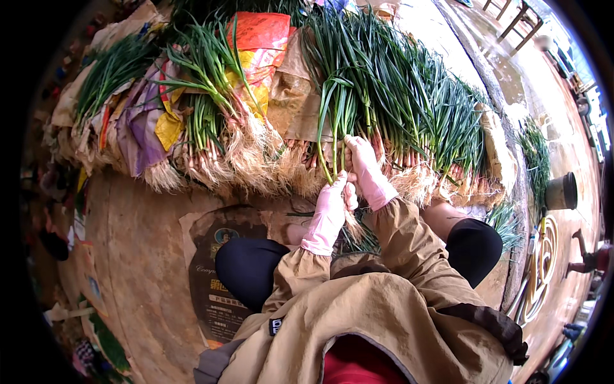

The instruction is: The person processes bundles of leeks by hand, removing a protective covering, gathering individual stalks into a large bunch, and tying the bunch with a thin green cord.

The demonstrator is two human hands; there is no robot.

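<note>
Yellow lettering [219,283] marks dark packaging [246,225]; the left hand [330,203] grips leafy stalks [334,150].

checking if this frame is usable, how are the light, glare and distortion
All in the head view: fisheye bending and black corners; bright upper right, pale glare on the floor; held green stalks fairly sharp; clutter along the left rim dim and soft.

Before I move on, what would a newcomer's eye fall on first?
The bank of green stalks with shaggy roots dominates the upper half. At centre, the pink-gloved left hand grips a few stalks, the right hand against them. A red-and-yellow sheet lies upper left of centre.
</note>
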